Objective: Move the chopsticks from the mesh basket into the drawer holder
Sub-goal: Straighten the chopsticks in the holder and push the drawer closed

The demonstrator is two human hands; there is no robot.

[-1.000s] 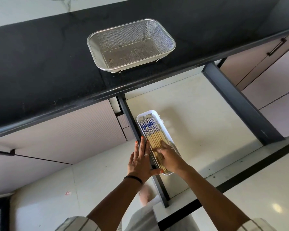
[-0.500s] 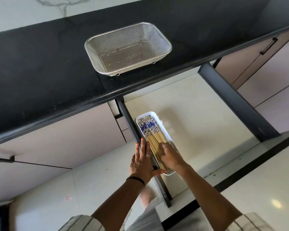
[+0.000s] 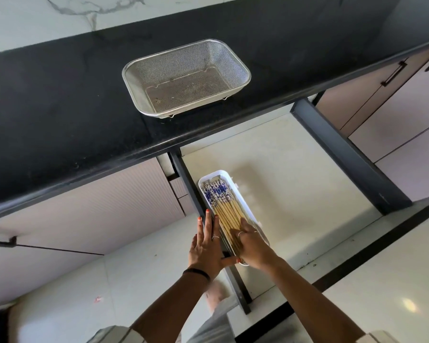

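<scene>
Little has changed: chopsticks (image 3: 223, 206) lie in the white holder (image 3: 243, 194), six o'clock of the empty mesh basket (image 3: 186, 78). Right hand (image 3: 252, 243) stays flat on them; left hand (image 3: 207, 246) open alongside. Transfer looks done.

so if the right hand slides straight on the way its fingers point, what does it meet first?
The right hand lies flat on the chopsticks, fingers pointing along them. Going straight on it would ride over their blue-patterned ends, then likely meet the far end wall of the white holder. Height is hard to judge.
</scene>
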